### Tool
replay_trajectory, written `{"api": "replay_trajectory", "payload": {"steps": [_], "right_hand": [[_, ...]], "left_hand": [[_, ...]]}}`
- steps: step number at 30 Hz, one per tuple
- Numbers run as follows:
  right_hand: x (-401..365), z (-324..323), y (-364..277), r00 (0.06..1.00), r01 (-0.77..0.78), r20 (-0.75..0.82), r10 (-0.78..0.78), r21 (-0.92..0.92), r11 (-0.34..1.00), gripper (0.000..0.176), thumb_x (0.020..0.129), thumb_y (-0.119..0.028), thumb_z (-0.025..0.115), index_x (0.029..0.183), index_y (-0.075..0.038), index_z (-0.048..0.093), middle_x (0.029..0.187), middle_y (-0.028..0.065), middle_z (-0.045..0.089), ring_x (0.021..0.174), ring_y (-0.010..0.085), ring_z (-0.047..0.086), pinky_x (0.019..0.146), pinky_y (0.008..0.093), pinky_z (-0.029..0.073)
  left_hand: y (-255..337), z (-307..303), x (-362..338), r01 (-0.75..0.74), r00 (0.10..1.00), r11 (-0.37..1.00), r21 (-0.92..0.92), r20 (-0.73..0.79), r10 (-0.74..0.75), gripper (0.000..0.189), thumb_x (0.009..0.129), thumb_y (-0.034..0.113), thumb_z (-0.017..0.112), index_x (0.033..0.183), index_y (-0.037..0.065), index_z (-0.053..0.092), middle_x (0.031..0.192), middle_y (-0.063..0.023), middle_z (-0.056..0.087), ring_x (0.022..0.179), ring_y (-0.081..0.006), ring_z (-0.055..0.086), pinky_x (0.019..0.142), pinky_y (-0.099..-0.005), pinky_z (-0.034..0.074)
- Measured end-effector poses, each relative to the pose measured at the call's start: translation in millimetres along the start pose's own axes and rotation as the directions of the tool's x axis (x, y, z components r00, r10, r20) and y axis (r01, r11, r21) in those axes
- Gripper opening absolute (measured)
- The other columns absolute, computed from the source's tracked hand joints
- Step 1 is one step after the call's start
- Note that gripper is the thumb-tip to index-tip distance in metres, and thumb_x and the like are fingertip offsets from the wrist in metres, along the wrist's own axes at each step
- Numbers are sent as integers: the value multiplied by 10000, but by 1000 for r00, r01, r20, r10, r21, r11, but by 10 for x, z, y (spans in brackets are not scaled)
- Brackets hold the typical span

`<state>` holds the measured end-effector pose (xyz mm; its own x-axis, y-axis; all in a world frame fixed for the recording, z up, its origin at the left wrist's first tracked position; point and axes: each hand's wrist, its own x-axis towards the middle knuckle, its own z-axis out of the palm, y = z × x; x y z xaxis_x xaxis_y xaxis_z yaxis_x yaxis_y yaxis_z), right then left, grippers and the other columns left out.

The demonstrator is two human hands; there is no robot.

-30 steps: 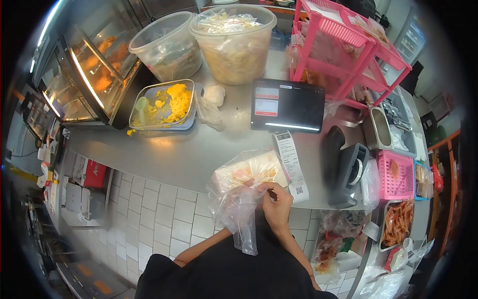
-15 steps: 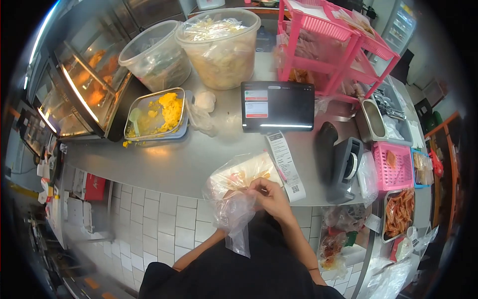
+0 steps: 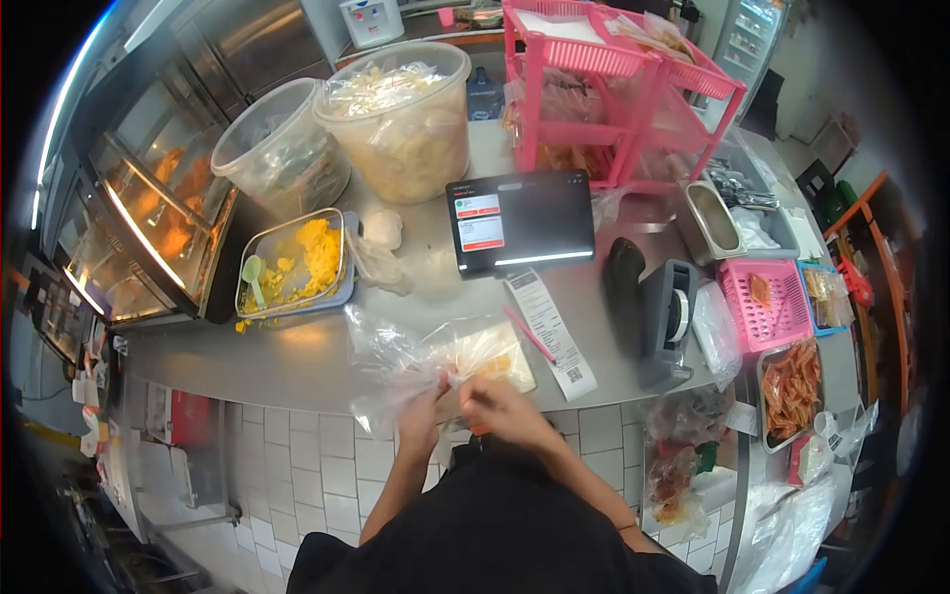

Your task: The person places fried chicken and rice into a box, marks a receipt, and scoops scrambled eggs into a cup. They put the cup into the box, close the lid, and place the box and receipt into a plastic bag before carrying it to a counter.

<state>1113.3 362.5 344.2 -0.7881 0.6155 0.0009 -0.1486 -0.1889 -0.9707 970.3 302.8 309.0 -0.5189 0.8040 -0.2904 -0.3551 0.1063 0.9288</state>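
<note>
Near the front edge of the steel counter, a clear plastic bag holds a white box with an orange print on its lid. My left hand is closed around the gathered neck of the bag, whose loose top fans out to the left. Just right of it, my right hand has its fingers curled together against the gathered plastic. That hand is slightly blurred, and what its fingertips pinch is hidden. A long printed receipt with a pink pen lies beyond the box.
A tablet stands behind the receipt, with a tape dispenser to the right. A tray of yellow food, large tubs and a lit food cabinet are on the left. Pink racks and a pink basket are at right.
The bag's loose top has swung from hanging toward my body to lying on the left. My left hand has come into view at the bag's neck. The camera view has shifted slightly.
</note>
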Motion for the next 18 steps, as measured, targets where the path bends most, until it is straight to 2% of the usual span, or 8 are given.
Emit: {"api": "replay_trajectory", "payload": {"steps": [3,6,8,11,12,14,16,18], "right_hand": [[-135,225,65,933,-144,332,136,-1,990,61,781,-5,488,736,-30,521,640,-2,500,624,68,461,582,213,370],[-205,-54,-139,981,-26,-189,-45,-359,933,68,744,-26,569,810,-15,572,674,11,549,605,74,489,574,222,396],[-46,-507,-237,829,-27,-541,-142,-292,956,90,748,-46,590,832,-13,581,698,23,571,634,97,506,618,232,408],[385,-1308,201,509,-347,-455,-730,-885,310,237,724,-235,651,818,-25,592,748,78,597,723,222,546,665,301,412],[527,-1416,238,498,-349,-456,-737,-884,311,237,724,-235,651,818,-25,592,748,78,597,723,222,546,665,301,412],[691,-1569,291,777,-542,-629,-26,-690,480,335,665,-317,695,788,-23,593,767,106,596,722,248,544,651,329,412],[823,-1615,389,778,-385,-601,-182,-685,618,304,669,-282,697,782,-20,593,745,101,590,717,240,543,644,320,410],[862,-1548,308,741,-210,-583,-333,-672,710,274,672,-246,699,776,-17,592,723,97,585,712,232,541,636,311,409]], "left_hand": [[-171,-249,510,-218,974,975,-48,-76,214,332,773,122,642,1042,-40,533,1027,-82,562,939,-156,529,816,-268,421],[288,-316,582,-322,945,945,57,-38,324,341,773,86,632,1071,-33,517,1026,-83,562,938,-151,530,802,-263,422],[355,-469,537,-287,956,935,208,1,293,323,753,53,638,1046,-14,519,949,-63,549,896,-147,526,787,-266,430],[406,-655,436,-222,975,942,251,77,209,381,734,42,649,1077,12,485,941,-45,509,910,-148,504,795,-287,426],[445,-556,297,-327,919,924,197,-163,360,392,751,52,635,1100,19,459,989,-54,498,929,-136,498,784,-270,424],[292,-477,81,-436,795,885,161,-393,463,403,769,63,620,1123,27,433,1038,-62,488,948,-125,493,773,-254,421],[103,-393,-65,-401,632,842,362,-556,540,389,757,69,633,1080,52,417,1103,-49,415,920,-111,464,750,-244,415],[113,-38,-211,-467,849,849,247,-140,509,327,772,80,618,1036,51,426,1079,-53,428,919,-97,449,751,-238,404]]}}
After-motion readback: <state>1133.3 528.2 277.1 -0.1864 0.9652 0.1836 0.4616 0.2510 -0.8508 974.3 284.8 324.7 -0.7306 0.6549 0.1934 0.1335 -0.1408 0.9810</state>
